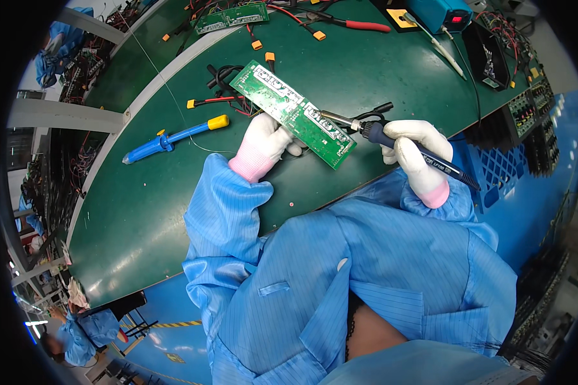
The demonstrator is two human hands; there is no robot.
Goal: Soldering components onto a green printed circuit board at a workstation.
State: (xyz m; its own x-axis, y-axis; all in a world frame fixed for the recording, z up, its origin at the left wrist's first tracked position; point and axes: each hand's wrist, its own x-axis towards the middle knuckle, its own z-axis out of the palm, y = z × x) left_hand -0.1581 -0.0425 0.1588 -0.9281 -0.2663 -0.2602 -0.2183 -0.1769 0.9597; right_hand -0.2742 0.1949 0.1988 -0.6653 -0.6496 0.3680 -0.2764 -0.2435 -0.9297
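Observation:
My gloved left hand [264, 146] grips a long green circuit board [293, 114] from its near edge, the fingers partly hidden beneath it. The board is held tilted above the bench, with silvery solder areas facing up. Black and red leads with yellow connectors [191, 104] stick out from under it. In my gloved right hand [420, 156] is a dark soldering iron [424, 154], held like a pen. Its metal tip points left and lies over the right part of the board; whether it touches, I cannot tell.
On the green bench [154, 221] lies a blue solder sucker [173, 139] with a yellow end. Farther back are red-handled pliers [359, 25], another circuit board [231, 18], a white soldering iron [440, 48] and a blue soldering station [440, 14]. A blue crate [501, 170] stands right.

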